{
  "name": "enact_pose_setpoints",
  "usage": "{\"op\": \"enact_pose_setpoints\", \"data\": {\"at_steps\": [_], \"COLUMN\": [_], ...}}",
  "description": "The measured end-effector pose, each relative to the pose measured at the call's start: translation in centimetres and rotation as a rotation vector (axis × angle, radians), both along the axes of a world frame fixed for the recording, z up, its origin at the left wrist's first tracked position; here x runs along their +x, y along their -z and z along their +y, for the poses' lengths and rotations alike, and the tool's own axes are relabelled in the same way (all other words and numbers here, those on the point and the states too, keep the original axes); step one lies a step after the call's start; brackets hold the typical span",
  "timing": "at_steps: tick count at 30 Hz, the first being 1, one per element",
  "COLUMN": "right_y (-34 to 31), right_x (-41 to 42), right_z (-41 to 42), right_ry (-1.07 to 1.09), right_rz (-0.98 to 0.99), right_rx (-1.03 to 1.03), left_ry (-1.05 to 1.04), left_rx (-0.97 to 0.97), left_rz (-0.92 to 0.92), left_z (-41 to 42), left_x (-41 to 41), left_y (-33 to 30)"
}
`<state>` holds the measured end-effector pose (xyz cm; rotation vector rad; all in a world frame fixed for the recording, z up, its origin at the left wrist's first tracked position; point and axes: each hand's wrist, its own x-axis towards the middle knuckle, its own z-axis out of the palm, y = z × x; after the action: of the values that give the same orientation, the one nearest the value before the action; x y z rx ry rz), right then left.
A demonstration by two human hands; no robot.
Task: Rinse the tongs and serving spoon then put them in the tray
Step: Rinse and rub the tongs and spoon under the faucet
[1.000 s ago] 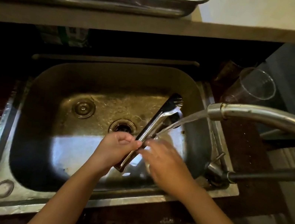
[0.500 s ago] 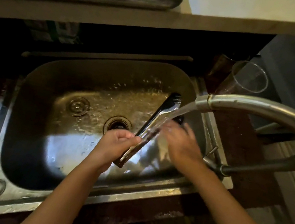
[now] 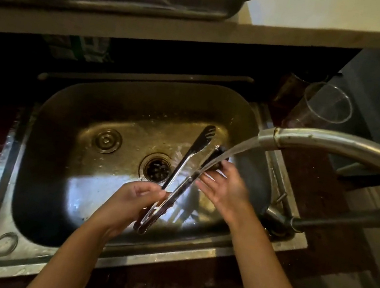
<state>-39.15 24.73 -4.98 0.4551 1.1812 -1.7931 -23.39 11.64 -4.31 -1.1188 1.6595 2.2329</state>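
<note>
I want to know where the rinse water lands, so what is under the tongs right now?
Under the tongs lies the wet sink floor, with the open drain beside them. The left hand and the tongs themselves cover the floor directly beneath.

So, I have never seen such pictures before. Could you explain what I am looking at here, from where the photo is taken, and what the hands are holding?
There is no machine. A person wears a camera on the head, looking down at their own two bare hands over a steel kitchen sink. The left hand grips the hinge end of long metal tongs, whose two arms are spread apart. The right hand, open, touches one arm under running water from a curved metal tap. Above, on a pale counter, sits a wet shiny metal tray. A clear plastic cup stands at right. I cannot see a serving spoon clearly.
</note>
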Motion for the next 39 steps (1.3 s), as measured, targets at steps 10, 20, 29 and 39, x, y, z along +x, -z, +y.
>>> {"op": "enact_pose_setpoints", "data": {"at_steps": [10, 20, 29, 39], "right_y": [0.8, 1.3, 1.1, 1.4], "right_x": [0.5, 2.0, 2.1, 2.4], "right_z": [0.3, -0.9, 3.5, -0.5], "right_ry": [-0.183, -0.171, -0.162, -0.152], "right_rz": [0.222, 0.4, 1.02, 0.317], "right_rx": [0.017, 0.296, 0.677, 0.342], "left_ry": [0.029, 0.177, 0.059, 0.11], "left_rx": [0.061, -0.269, -0.11, 0.029], "left_rz": [-0.07, -0.018, -0.01, 0.009], "left_z": [1.1, 2.5, 1.8, 2.0], "left_x": [0.3, 0.6, 2.0, 1.4], "left_y": [0.9, 0.1, 0.3, -0.6]}}
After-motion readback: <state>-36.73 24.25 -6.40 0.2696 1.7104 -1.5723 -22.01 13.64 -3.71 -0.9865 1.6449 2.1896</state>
